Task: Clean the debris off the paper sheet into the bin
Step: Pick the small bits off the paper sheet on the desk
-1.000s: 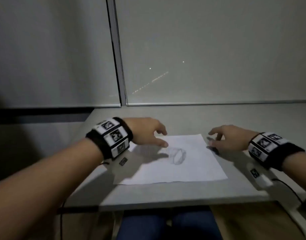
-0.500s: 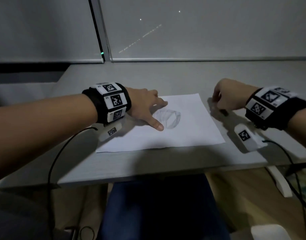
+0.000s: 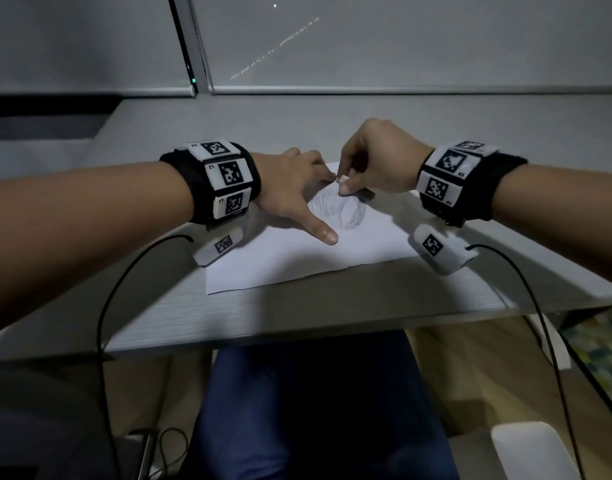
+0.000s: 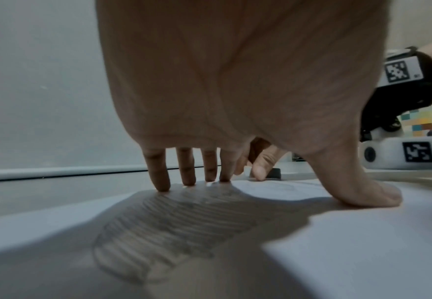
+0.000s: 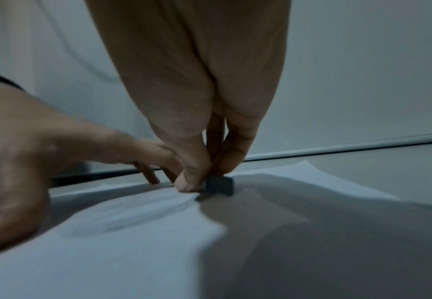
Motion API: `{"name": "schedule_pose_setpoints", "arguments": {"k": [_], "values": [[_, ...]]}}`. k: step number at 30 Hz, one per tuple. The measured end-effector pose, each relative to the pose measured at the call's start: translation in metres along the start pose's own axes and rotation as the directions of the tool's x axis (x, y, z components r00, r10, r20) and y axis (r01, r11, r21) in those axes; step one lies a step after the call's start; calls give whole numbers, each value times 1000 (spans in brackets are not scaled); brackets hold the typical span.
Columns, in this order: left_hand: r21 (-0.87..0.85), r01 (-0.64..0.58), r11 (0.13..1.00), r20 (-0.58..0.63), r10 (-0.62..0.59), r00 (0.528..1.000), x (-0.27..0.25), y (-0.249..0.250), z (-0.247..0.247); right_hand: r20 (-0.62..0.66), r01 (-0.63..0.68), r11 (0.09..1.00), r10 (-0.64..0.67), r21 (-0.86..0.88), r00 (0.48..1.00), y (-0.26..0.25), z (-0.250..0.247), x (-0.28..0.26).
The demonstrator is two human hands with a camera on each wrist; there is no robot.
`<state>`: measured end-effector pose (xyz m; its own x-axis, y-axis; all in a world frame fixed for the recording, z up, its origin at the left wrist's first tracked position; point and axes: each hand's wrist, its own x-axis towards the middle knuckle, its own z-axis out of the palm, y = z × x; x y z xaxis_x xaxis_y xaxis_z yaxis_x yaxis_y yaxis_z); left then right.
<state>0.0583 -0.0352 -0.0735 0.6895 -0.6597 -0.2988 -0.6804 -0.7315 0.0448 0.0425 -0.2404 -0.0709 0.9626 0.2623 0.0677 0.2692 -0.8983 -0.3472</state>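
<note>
A white paper sheet (image 3: 297,261) with a grey pencil-shaded patch (image 3: 335,209) lies on the grey table (image 3: 297,313). My left hand (image 3: 290,195) presses flat on the sheet's left part, fingers straight and thumb spread; the left wrist view shows its fingertips (image 4: 161,186) on the paper (image 4: 363,242). My right hand (image 3: 346,185) pinches a small dark eraser (image 3: 366,194) between thumb and fingers and holds it down on the sheet beside the shading. The right wrist view shows the eraser (image 5: 220,185) touching the paper (image 5: 133,242). I make out no loose debris.
The table's front edge (image 3: 297,337) runs above my blue-trousered legs (image 3: 315,410). Black cables (image 3: 103,306) hang from both wrist cameras. A white rounded object (image 3: 533,452) stands on the floor at lower right. A grey wall (image 3: 401,46) closes the table's far side.
My right hand has moved left from beside the sheet's right edge onto the paper, carrying the eraser. The left hand stays pressed on the sheet. My view has tilted down.
</note>
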Motion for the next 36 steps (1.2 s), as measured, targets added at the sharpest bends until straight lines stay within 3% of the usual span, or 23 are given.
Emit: {"name": "schedule_pose_setpoints", "arguments": {"k": [8, 17, 23, 30, 36], "values": [[-10, 66, 998, 59, -65, 996, 1, -3, -1, 5, -72, 993, 73, -96, 997, 4, 2, -3], [0, 85, 996, 68, -85, 994, 3, 3, 0, -89, -29, 999, 27, -19, 996, 5, 7, -9], [23, 87, 996, 70, -88, 994, 2, 6, -1, 34, 46, 997, -49, 61, 998, -8, 10, -22], [14, 107, 994, 82, -107, 991, 0, 11, -3, -67, -39, 998, 35, -58, 997, -4, 7, -8], [24, 126, 992, 92, -128, 988, -1, 12, -4, 60, 97, 995, -99, 31, 993, -19, 12, -29]]}}
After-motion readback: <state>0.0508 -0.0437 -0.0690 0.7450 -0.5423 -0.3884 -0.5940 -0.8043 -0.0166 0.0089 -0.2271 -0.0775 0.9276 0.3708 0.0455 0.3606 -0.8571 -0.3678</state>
